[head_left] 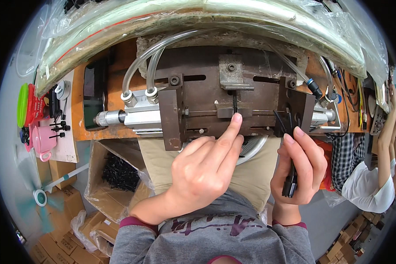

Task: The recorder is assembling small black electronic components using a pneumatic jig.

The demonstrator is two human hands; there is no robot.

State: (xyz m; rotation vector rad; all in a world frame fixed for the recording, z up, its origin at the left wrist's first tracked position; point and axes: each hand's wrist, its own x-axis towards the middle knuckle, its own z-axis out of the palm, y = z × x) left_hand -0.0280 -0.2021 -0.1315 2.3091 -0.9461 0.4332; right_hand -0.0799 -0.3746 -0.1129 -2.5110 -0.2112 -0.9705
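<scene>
My left hand (207, 165) reaches over the middle of a dark metal fixture (198, 96). Its index finger is stretched out, the tip touching the lower end of a slim black rod (235, 102) that stands in a small block (226, 111). Nothing shows in that hand's grasp, and the other fingers are loosely bent. To the right of the fixture's middle, my right hand (301, 165) is closed around several slim black threaded rods (289, 123). Their ribbed ends stick up past the fingertips, and thicker black ends (289, 189) hang below the palm.
Silver pneumatic cylinders (143, 116) with clear hoses (141, 57) flank the fixture. Plastic-wrapped tubing (207, 13) arches behind. At lower left, a cardboard box (99, 193) holds many black pieces (122, 172). A pink cup (44, 140) and fan (40, 198) are left; another person (372, 189) is at right.
</scene>
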